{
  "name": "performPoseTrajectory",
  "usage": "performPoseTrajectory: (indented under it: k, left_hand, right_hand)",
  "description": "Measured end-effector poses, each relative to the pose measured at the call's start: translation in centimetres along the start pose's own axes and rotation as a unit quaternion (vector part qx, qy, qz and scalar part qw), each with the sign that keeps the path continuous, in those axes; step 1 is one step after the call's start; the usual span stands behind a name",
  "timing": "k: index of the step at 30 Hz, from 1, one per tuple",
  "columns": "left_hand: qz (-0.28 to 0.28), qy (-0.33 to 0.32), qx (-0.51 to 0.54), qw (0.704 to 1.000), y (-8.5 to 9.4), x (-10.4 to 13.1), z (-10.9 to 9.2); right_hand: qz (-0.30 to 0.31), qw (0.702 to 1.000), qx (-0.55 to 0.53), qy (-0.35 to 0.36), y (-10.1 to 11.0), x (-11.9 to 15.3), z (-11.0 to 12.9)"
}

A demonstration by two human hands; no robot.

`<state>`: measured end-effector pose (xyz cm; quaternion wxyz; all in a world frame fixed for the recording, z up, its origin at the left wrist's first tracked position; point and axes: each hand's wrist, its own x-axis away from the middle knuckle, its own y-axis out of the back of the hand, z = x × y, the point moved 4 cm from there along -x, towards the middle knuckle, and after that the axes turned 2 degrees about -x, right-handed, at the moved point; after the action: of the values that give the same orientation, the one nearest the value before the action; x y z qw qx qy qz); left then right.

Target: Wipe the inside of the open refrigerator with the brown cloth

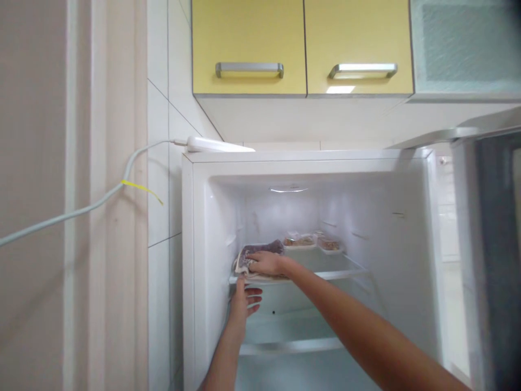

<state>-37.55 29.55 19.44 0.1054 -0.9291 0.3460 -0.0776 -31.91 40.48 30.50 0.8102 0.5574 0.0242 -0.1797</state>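
A dark, patterned cloth with a pale edge [266, 248] lies bunched on the upper glass shelf [321, 263] of an open fridge, at the left end. My right hand [266, 263] reaches in from the right and presses on this cloth, its fingers bent over the fabric. Just below, my left hand [245, 298] is at the shelf's white front edge. Its thumb points up by that edge while the fingers are spread under the shelf, holding nothing. At the back of the shelf sit two wrapped food trays [300, 240], the second [329, 244] nearer the right wall.
A lower shelf [293, 346] spans the fridge beneath my hands. The fridge door [488, 244] stands open at the right. On the fridge top lies a white power strip [215, 145] with a cable [81, 213] running left. Yellow cupboards [248, 38] hang above.
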Motion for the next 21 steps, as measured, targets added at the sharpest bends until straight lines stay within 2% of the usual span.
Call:
performPoseTrajectory:
  k: [3, 5, 12, 16, 19, 21]
  left_hand:
    - [0.019, -0.017, -0.014, 1.000, 0.0, 0.5, -0.3]
    - [0.033, -0.027, -0.019, 0.999, 0.0, 0.8, -0.4]
    - [0.042, -0.018, -0.024, 0.999, 0.6, 0.2, -0.1]
    - [0.039, -0.012, -0.022, 0.999, 0.6, -0.1, -0.1]
    - [0.034, -0.014, -0.022, 0.999, 0.5, 0.3, -0.3]
    - [0.036, -0.013, -0.023, 0.999, 0.3, 0.6, -0.4]
  right_hand:
    - [-0.016, 0.999, 0.030, -0.010, 0.9, 4.1, 0.0]
    - [-0.034, 0.998, 0.051, -0.033, 2.0, 7.0, -0.9]
    - [-0.111, 0.968, 0.130, -0.183, 7.8, 16.8, -8.0]
    - [-0.163, 0.944, 0.157, -0.240, 7.8, 19.0, -9.3]
    - [-0.206, 0.922, 0.172, -0.278, 6.8, 19.0, -8.8]
    - [-0.213, 0.919, 0.172, -0.283, 6.4, 18.7, -8.4]
